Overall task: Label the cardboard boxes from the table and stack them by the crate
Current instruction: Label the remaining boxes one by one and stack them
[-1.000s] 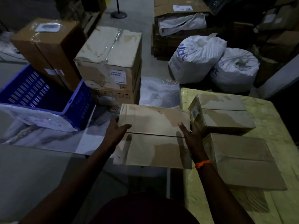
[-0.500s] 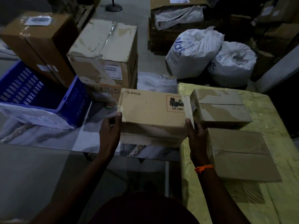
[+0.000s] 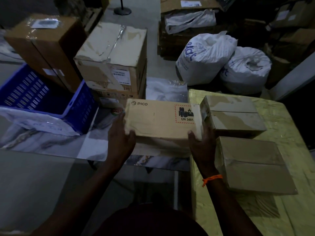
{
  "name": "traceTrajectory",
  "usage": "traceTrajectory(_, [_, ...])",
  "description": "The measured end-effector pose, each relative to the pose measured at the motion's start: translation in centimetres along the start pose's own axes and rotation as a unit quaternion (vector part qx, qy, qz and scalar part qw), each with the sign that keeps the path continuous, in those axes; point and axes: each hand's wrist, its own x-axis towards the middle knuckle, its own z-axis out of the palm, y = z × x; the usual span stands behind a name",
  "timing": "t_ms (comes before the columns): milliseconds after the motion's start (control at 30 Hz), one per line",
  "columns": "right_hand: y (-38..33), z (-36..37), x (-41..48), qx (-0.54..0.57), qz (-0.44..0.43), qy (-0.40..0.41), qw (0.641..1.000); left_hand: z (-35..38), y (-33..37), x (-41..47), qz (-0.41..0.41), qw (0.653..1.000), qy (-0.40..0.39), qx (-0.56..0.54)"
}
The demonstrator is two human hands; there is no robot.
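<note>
- Cardboard box (image 3: 158, 120), printed "PICO" with a red-bordered UN 3481 battery mark, is held up just left of the counter (image 3: 281, 120), printed face toward the camera.
- Left grip (image 3: 121, 138) clasps the box's left end, thumb on the printed face.
- Right grip (image 3: 202, 143) clasps its right end the same way (an orange wristband (image 3: 212, 178) sits on that wrist).
- Box's right end meets the far box (image 3: 235, 114) on the counter; whether they touch cannot be told.
- Near box (image 3: 254, 164) lies flat on the counter, just this side of the far one.
- Blue crate (image 3: 80, 106) stands on the floor to the left, white plastic draped over its near rim.
- Taped carton stack (image 3: 110, 60) stands just right of the crate, and a brown carton (image 3: 44, 43) beyond it.
- Two white sacks (image 3: 204, 55) sit on the floor, far right.
</note>
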Motion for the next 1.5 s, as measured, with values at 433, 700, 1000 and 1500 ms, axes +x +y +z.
traceTrajectory(433, [-4.7, 4.6, 2.5, -0.237, -0.256, -0.263, 0.9, 4.2, 2.8, 4.6, 0.194, 0.92, -0.182, 0.289])
traceTrajectory(700, [-3.7, 3.5, 4.0, -0.269, -0.248, -0.283, 0.887, 2.6, 2.1, 5.6, 0.192, 0.916, -0.182, 0.301])
traceTrajectory(1000, [-0.6, 1.9, 5.6, -0.315, -0.209, -0.272, 0.885, 2.0, -0.4, 6.1, 0.139, 0.922, -0.149, 0.33])
traceTrajectory(1500, [0.8, 1.7, 9.3, 0.147, 0.168, -0.189, 0.956, 1.8, 0.7, 7.1, -0.145, 0.987, -0.028, -0.056])
